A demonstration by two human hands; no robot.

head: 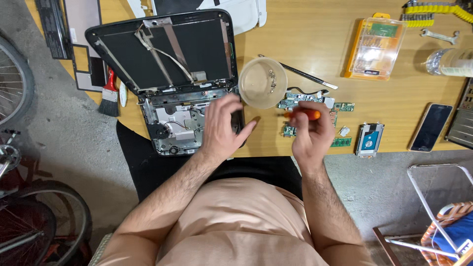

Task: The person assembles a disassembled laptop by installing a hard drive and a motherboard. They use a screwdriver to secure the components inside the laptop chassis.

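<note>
Orange-handled screwdriver (304, 114) gripped in right hand (310, 130), fingers curled closed round the handle, just right of the dismantled laptop (182, 98). Left hand (221, 125) lies palm-down over the laptop's stripped base, fingers loosely spread, thumb out; whether it grips anything underneath cannot be told. Laptop sits at the near edge of the wooden table (305, 44), lid open flat with back of screen and loose ribbon cables showing. Just right of laptop: clear round plastic cup (262, 82) with small screws inside. Right of that, beyond the right hand: green circuit boards (295, 101), 1 thin black rod (300, 74). Further right: hard drive (368, 139), dark smartphone (431, 126). Far right of laptop: orange bit-set case (375, 48). Left of laptop: paintbrush (109, 96).
</note>
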